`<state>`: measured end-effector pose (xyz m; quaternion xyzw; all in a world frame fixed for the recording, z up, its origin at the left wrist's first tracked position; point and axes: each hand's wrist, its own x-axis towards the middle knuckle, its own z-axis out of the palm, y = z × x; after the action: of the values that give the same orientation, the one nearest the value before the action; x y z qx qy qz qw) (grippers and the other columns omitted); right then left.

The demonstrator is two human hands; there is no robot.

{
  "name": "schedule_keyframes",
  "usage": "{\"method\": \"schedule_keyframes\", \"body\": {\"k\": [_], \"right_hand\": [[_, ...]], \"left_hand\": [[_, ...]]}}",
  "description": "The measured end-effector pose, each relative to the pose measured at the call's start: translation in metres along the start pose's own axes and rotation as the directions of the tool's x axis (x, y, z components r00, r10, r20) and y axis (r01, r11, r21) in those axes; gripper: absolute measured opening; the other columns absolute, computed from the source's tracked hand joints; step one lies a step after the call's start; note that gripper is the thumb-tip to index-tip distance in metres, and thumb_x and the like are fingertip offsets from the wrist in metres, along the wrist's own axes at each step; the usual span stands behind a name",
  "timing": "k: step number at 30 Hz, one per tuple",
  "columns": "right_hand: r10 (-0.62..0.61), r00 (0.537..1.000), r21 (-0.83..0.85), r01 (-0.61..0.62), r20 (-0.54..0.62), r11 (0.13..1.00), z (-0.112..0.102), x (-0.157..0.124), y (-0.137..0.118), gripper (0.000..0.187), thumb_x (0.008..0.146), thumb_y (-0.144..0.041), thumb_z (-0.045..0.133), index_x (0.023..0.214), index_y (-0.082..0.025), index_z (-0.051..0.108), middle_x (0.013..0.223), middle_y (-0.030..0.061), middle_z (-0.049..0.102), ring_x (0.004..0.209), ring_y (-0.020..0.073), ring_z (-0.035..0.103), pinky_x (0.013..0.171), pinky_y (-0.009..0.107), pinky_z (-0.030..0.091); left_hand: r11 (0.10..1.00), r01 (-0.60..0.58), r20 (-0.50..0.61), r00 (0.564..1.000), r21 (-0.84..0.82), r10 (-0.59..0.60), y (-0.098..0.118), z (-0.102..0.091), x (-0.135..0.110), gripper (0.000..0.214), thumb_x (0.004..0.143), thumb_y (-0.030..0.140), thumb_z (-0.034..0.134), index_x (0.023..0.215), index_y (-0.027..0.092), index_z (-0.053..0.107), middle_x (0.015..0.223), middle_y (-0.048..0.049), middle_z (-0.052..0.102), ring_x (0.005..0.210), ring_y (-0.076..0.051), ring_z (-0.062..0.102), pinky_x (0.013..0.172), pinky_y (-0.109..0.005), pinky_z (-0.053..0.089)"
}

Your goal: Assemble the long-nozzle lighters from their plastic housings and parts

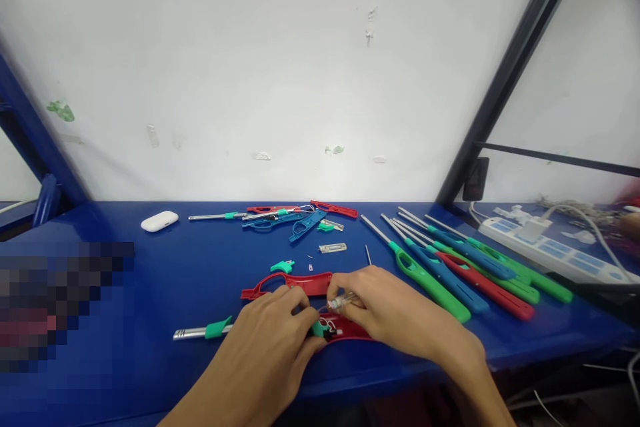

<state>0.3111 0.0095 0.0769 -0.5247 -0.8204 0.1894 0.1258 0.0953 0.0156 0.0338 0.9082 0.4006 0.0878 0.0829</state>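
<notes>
My right hand [395, 310] pinches a small clear fuel tank [343, 301] above an opened red lighter shell half [353, 328]. My left hand [273, 340] is closed around the utility lighter, its thumb and fingers on the green trigger [317, 329]. White wires show beside the trigger. The lighter's metal tube [193, 333], with a green collar [219, 327], sticks out left of my left hand. The other red shell half [315, 285] lies just behind my hands, partly covered by them. Behind it is a loose green trigger [283, 267].
Assembled lighters [465, 267] in green, blue and red lie at the right. Taken-apart lighter pieces [305, 225] are heaped near the wall. Another clear tank [333, 248] and a screwdriver-like thin rod [369, 255] lie on the blue table [165, 280]. A white case [159, 221] and power strip [555, 250] stand farther out.
</notes>
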Motion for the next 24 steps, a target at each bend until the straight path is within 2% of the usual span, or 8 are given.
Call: {"method": "schedule_keyframes", "body": {"k": [6, 13, 17, 24], "right_hand": [[0.020, 1.000, 0.002, -0.020, 0.015, 1.000, 0.000, -0.002, -0.001, 0.019, 0.101, -0.013, 0.054, 0.085, -0.023, 0.060, 0.072, -0.0040, 0.057, 0.069, 0.0152, 0.049, 0.062, 0.028, 0.029], [0.023, 0.999, 0.002, -0.023, 0.026, 1.000, 0.000, -0.002, 0.000, 0.019, 0.104, -0.017, 0.052, 0.088, -0.023, 0.062, 0.075, -0.0024, 0.061, 0.071, 0.0163, 0.053, 0.062, 0.027, 0.032], [0.007, 0.999, 0.033, -0.008, 0.035, 0.999, 0.002, 0.000, 0.003, 0.020, 0.106, -0.022, 0.052, 0.088, -0.024, 0.062, 0.073, -0.0032, 0.061, 0.066, 0.0155, 0.051, 0.061, 0.026, 0.031], [-0.019, 0.999, 0.001, 0.019, 0.026, 1.000, 0.002, -0.001, 0.004, 0.021, 0.105, -0.020, 0.052, 0.086, -0.024, 0.059, 0.075, -0.0035, 0.065, 0.071, 0.0160, 0.054, 0.065, 0.027, 0.032]], "left_hand": [[0.999, -0.050, -0.042, 0.998, 0.003, 0.051, -0.004, 0.006, -0.001, 0.021, 0.106, 0.021, 0.057, 0.104, 0.025, 0.078, 0.111, -0.0063, 0.072, 0.098, -0.027, 0.071, 0.086, -0.044, 0.058], [0.994, -0.063, 0.006, 0.998, 0.089, 0.063, 0.001, -0.001, 0.000, 0.024, 0.106, 0.019, 0.056, 0.107, 0.025, 0.079, 0.108, -0.0070, 0.073, 0.092, -0.028, 0.072, 0.078, -0.043, 0.060], [0.992, -0.056, 0.061, 0.997, 0.116, 0.050, 0.006, -0.004, 0.000, 0.024, 0.106, 0.018, 0.055, 0.109, 0.023, 0.078, 0.108, -0.0085, 0.074, 0.097, -0.030, 0.073, 0.083, -0.045, 0.062], [0.994, -0.078, 0.018, 0.997, 0.078, 0.077, 0.004, 0.002, -0.001, 0.024, 0.106, 0.018, 0.057, 0.115, 0.025, 0.078, 0.116, -0.0088, 0.076, 0.108, -0.030, 0.072, 0.093, -0.048, 0.060]]}}
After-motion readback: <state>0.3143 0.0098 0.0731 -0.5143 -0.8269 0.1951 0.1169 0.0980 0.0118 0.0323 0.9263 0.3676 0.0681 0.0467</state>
